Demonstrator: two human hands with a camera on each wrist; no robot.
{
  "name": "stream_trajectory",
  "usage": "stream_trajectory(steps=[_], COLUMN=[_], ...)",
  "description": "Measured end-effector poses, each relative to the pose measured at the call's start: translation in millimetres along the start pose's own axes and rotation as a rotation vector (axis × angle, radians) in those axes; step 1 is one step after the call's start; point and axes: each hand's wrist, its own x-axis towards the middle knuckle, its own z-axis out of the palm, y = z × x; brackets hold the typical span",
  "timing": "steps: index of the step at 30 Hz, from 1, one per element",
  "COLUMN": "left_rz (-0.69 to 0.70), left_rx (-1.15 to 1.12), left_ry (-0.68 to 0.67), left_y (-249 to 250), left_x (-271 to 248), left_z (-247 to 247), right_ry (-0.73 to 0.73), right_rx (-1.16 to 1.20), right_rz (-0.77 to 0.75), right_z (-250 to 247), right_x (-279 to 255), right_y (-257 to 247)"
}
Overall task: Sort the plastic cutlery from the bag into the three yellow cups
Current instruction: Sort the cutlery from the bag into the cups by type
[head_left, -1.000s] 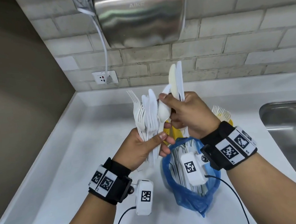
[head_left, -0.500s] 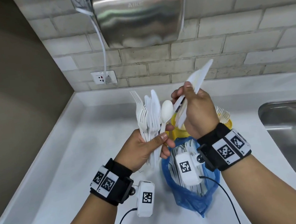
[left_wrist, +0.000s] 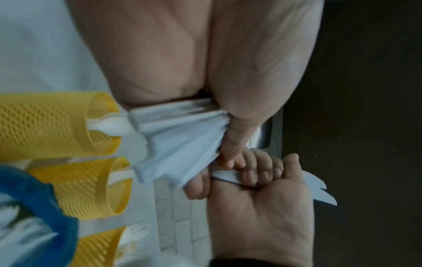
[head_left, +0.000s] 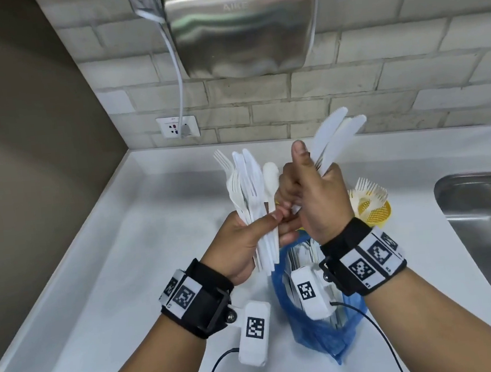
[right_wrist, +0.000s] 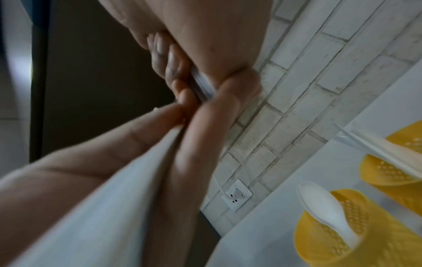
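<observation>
My left hand (head_left: 260,223) grips a bundle of white plastic cutlery (head_left: 247,185) upright above the counter: forks, knives and one spoon (head_left: 270,177) at its right edge. My right hand (head_left: 308,191) holds two white knives (head_left: 336,137) slanting up to the right, and its lower fingers touch the left hand near the spoon's handle. Below the hands stands the open blue bag (head_left: 319,323) with more cutlery inside. In the left wrist view three yellow mesh cups (left_wrist: 45,122) (left_wrist: 86,186) (left_wrist: 98,249) stand in a row. One cup (right_wrist: 342,233) holds a spoon (right_wrist: 324,204).
A steel sink (head_left: 490,220) lies at the right of the white counter (head_left: 126,274). A hand dryer (head_left: 239,23) hangs on the brick wall, with its cord going down to a socket (head_left: 177,127). A brown side wall closes the left.
The right hand drew its knives away from the bundle and tilted them to the right, then brought its lower fingers back to the left hand. The spoon stayed in the left bundle.
</observation>
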Motion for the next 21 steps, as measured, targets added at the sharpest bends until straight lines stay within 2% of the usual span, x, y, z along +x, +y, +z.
stream_trajectory(steps=[4, 8, 12, 17, 21], left_rz=[-0.005, -0.014, 0.002, 0.0, -0.028], left_rx=[-0.011, -0.1, -0.036, 0.157, 0.24], left_ry=[0.088, 0.063, 0.065, 0.008, -0.05], left_y=[2, 8, 6, 6, 13], left_x=[-1, -1, -1, -5, -8], left_z=[-6, -5, -8, -16, -16], right_ry=[0.006, -0.023, -0.039, -0.06, -0.156], right_rx=[0.212, 0.053, 0.073, -0.433, -0.583], right_rz=[-0.011, -0.003, 0.007, -0.082, -0.082], right_z=[-2, 0, 1, -5, -2], right_x=[4, -2, 1, 15, 23], right_y=[-8, -2, -7, -22, -30])
